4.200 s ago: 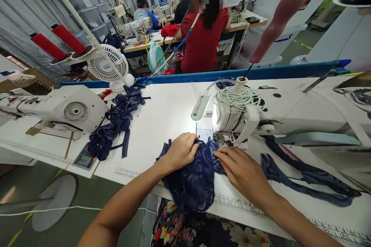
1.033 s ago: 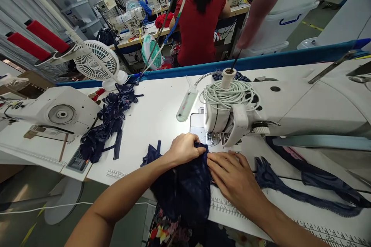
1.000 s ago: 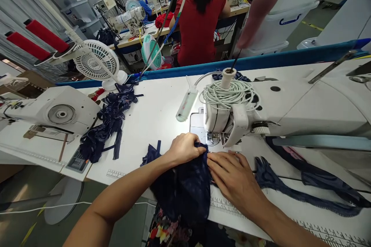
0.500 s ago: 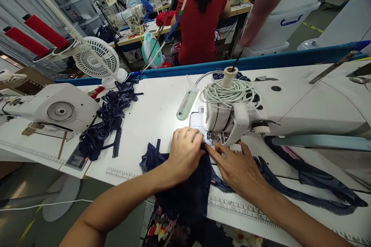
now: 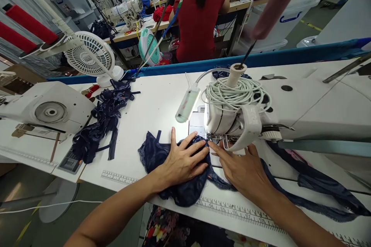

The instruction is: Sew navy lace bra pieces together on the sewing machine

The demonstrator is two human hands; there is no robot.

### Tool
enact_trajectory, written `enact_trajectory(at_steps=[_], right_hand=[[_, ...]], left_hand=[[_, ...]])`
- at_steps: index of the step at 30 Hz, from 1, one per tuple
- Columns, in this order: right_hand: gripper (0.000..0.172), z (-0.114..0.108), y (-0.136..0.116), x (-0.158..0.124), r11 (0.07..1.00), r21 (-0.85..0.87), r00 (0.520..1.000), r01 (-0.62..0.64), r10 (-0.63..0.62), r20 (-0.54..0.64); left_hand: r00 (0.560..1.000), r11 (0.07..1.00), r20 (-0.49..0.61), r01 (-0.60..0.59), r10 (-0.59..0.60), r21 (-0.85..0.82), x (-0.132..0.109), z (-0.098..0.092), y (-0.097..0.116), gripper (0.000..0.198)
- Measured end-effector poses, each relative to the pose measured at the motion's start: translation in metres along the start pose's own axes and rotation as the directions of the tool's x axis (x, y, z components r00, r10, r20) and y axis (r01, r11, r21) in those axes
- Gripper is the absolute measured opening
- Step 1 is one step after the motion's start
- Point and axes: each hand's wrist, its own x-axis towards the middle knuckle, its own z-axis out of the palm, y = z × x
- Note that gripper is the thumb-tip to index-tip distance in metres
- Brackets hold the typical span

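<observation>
On the white counter (image 5: pixel 158 104), right in front of the seated person, a navy lace-edged garment piece (image 5: pixel 185 197) lies bunched at the front left of the sewing machine (image 5: pixel 327 104), its upper edge reaching up to the presser foot (image 5: pixel 213 137). The left hand (image 5: pixel 185 158) lies palm down on top of it, fingers spread wide and thumb pointing away from the body, pressing on the cloth rather than gripping it. The right hand (image 5: pixel 245 168) is just beside the presser foot, its index finger stretched to the edge of the fabric; the other fingertips are partly hidden under the machine head, so I cannot tell whether they pinch anything. A narrow lace-trimmed strip of the piece runs out below that hand, over the printed ruler (image 5: pixel 232 210) along the counter's near edge. Farther right, long navy fabric bands (image 5: pixel 327 185) lie in a loose loop. A coil of pale cord (image 5: pixel 236 94) sits on the machine head, with a small lamp (image 5: pixel 188 104) on a flexible metal neck just left of it. Well to the left, a heap of navy fabric pieces (image 5: pixel 106 114) rests against a second sewing machine (image 5: pixel 49 102), near a white fan (image 5: pixel 89 52).
</observation>
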Motion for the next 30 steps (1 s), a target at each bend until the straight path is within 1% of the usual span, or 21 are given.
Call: enact_trajectory(at_steps=[6, 12, 18, 21, 24, 27, 28, 30], right_hand=[[0.037, -0.007, 0.006, -0.006, 0.998, 0.064, 1.0, -0.018, 0.02, -0.024], [0.033, -0.007, 0.007, -0.004, 0.996, 0.082, 0.998, -0.031, 0.035, -0.048], [0.033, -0.007, 0.008, -0.003, 0.992, 0.12, 0.997, -0.037, 0.045, -0.064], [0.026, -0.009, 0.007, -0.002, 0.987, 0.156, 0.995, -0.044, 0.058, -0.086], [0.019, -0.011, 0.004, 0.0, 0.982, 0.183, 0.989, -0.047, 0.071, -0.126], [0.011, -0.011, 0.005, -0.001, 0.974, 0.22, 0.972, -0.049, 0.097, -0.212], [0.01, -0.01, 0.007, -0.002, 0.971, 0.232, 0.964, -0.05, 0.108, -0.241], [0.014, -0.008, 0.012, -0.002, 0.973, 0.227, 0.954, -0.051, 0.114, -0.276]], left_hand=[[1.0, 1.0, 0.003, -0.018, 0.018, -0.014, 0.004, 0.004, -0.003, 0.032], [1.0, 1.0, -0.003, 0.003, -0.003, -0.024, 0.011, 0.006, -0.005, 0.03], [1.0, 0.999, -0.007, 0.03, -0.031, -0.037, 0.01, 0.006, -0.003, 0.027], [0.999, 0.998, 0.012, 0.038, -0.038, -0.039, 0.009, 0.003, -0.002, 0.027], [0.999, 0.999, 0.023, 0.039, -0.038, -0.037, 0.009, 0.001, -0.002, 0.028], [0.998, 0.998, 0.031, 0.049, -0.048, -0.035, 0.01, 0.0, -0.003, 0.029], [0.998, 0.998, 0.037, 0.051, -0.05, -0.037, 0.01, 0.0, -0.004, 0.03], [0.998, 0.998, 0.047, 0.05, -0.048, -0.043, 0.011, -0.001, -0.004, 0.03]])
